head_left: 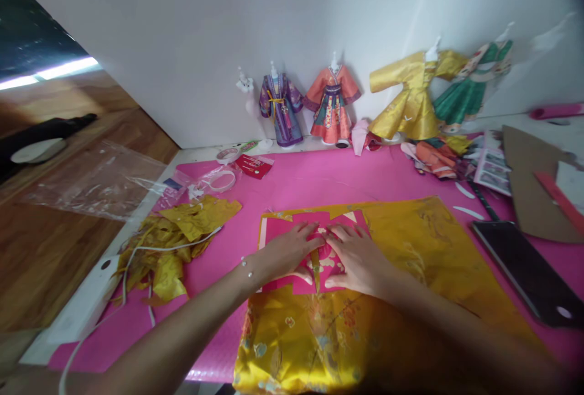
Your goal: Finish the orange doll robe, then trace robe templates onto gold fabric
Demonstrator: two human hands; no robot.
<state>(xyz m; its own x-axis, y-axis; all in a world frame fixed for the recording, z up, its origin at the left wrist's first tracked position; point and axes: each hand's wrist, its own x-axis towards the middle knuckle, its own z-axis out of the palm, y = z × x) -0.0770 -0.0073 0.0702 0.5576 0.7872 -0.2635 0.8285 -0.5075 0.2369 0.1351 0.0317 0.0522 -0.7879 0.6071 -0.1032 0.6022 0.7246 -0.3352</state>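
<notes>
A red-pink cut-out piece with a pale floral print lies flat on a yellow patterned satin cloth. My left hand rests on the left side of the piece, palm down with fingers stretched out. On its right side my right hand lies flat too, fingers apart. The fingertips of both hands come close together near the middle. Between them a narrow gap in the piece shows the yellow cloth. Parts of the piece are hidden under my hands.
Doll stands wear small robes, among them a purple robe and a yellow dress, along the back wall. Yellow scraps and a white cord lie left. A dark phone and brown cardboard lie right on the pink mat.
</notes>
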